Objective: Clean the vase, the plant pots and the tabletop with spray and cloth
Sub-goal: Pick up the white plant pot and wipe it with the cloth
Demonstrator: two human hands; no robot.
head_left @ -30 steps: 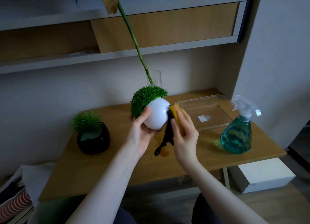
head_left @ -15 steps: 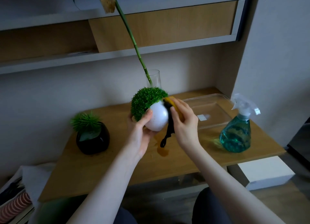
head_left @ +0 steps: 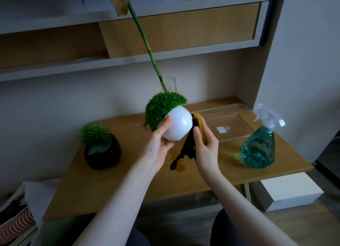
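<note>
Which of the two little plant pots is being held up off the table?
The white round pot with the mossy green dome: the left hand holds it tilted in the air. The black pot with spiky leaves stands on the table.

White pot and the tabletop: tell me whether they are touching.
Apart. The head view shows the white pot tilted and gripped in the left hand, raised above the tabletop, with wood visible below it.

One head cam, worn high, looks fwd & down at the bench (head_left: 95, 187); near arms low in frame, far wall & shelves (head_left: 128, 61) up top.
</note>
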